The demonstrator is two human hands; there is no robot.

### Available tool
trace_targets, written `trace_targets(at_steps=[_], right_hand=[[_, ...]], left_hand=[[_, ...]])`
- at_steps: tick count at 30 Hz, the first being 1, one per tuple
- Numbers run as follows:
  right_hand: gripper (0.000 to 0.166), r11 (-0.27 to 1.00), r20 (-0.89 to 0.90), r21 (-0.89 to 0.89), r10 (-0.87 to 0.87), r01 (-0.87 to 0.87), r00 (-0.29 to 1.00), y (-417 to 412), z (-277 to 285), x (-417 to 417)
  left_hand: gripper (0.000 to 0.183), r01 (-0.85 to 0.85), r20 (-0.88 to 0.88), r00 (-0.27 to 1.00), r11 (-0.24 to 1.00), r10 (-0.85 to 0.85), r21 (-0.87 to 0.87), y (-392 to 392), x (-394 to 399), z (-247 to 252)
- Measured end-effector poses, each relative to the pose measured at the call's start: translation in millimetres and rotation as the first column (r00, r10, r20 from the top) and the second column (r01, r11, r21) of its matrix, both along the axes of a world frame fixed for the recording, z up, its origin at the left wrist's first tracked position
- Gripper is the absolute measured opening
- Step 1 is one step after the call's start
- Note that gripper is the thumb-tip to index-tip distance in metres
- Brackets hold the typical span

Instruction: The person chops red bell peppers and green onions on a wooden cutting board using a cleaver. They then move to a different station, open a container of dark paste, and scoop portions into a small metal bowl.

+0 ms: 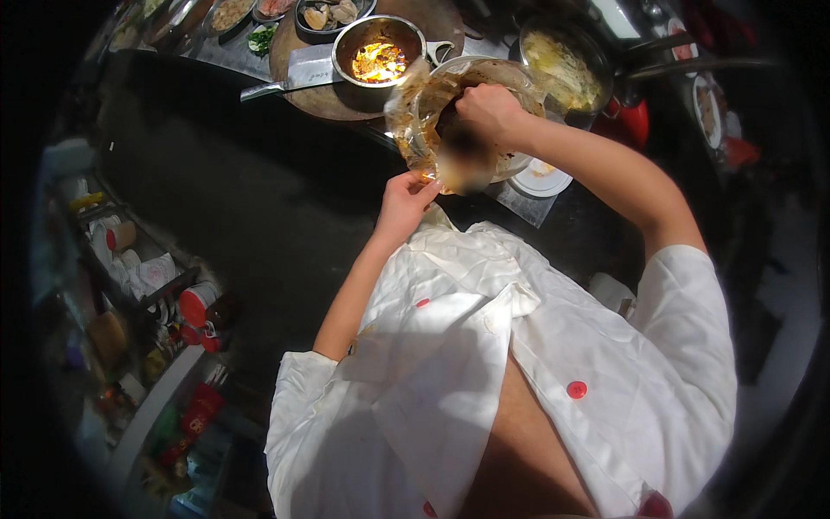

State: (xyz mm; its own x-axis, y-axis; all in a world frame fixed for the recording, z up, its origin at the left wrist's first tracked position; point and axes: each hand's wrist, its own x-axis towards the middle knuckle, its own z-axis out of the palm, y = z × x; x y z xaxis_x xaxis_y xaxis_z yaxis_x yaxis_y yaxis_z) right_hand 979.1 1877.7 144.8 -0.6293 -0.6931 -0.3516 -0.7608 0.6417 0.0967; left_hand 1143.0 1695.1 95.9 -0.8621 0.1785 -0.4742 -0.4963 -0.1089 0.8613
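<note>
A clear plastic bag (405, 123), smeared with brown-red sauce, lines or lies open over a round container in front of me. My left hand (408, 198) pinches the bag's near left edge between thumb and fingers. My right hand (489, 110) reaches into the bag's mouth with bent fingers; whether it holds anything is hidden. A blurred patch covers the area just below that hand. Left of the bag, a metal pot (379, 55) with shiny red-orange oil or sauce stands on a round wooden chopping board (292, 39), beside a cleaver (311, 67).
A pan (564, 61) of yellowish food stands at the back right, near a white lidded tub or plate (543, 178). Bowls of shellfish (331, 14) and chopped greens (261, 39) are at the back left. Shelving with containers (136, 253) is at the far left.
</note>
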Motion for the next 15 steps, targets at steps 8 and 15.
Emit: trace_targets(at_steps=[8, 15], right_hand=[[0.02, 0.984, 0.038, 0.126, 0.125, -0.129, 0.991, 3, -2, -14], [0.017, 0.999, 0.009, -0.044, 0.003, -0.003, 1.0, 12, 8, -13]], left_hand=[[0.017, -0.008, 0.13, 0.991, 0.96, -0.03, 0.279, -2, -8, -4], [0.014, -0.062, 0.21, 0.977, 0.913, -0.027, 0.404, -9, -8, -18]])
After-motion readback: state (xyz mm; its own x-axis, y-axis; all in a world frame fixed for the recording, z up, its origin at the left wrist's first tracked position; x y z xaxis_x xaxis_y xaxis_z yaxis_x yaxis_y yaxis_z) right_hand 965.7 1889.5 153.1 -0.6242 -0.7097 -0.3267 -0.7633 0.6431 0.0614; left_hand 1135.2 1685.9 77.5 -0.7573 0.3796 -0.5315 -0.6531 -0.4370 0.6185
